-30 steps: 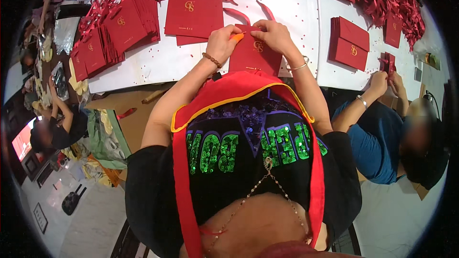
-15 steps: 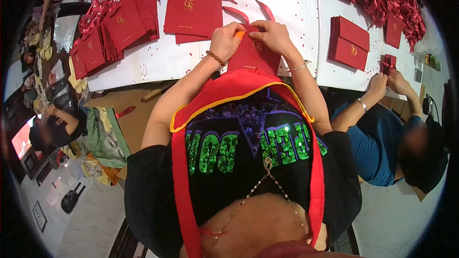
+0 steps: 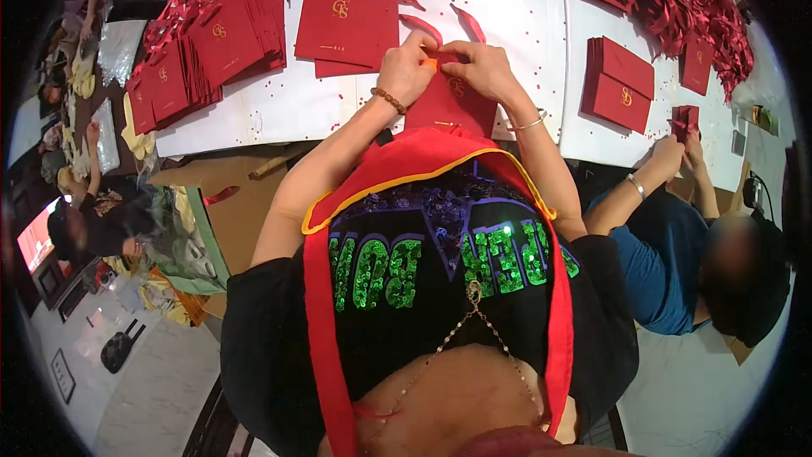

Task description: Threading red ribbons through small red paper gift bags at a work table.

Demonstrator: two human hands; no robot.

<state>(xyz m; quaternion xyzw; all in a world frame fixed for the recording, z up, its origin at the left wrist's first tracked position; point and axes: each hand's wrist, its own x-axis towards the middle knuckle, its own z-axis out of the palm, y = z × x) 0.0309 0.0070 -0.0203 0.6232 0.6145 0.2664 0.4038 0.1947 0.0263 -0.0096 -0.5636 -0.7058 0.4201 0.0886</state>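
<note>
A flat dark-red paper gift bag with a gold emblem lies on the white table in front of me. My left hand and my right hand meet at its far edge, fingers closed. Beyond them a red ribbon curves away on the left and another ribbon length on the right. Both hands pinch ribbon at the bag's edge, though their fingers hide the exact grip. Something orange shows at my left thumb; I cannot tell whether it is a finger cover or a tool.
More red bags with ribbons lie to the left, beside fanned stacks. Further bags and a ribbon heap are on the right. There a co-worker's hands handle a small red item. An open carton stands below the table edge.
My left fingers have shifted up onto the ribbon at the bag's far edge, and less of the orange thing shows. My right hand stays nearly in place. The co-worker's hands have moved slightly.
</note>
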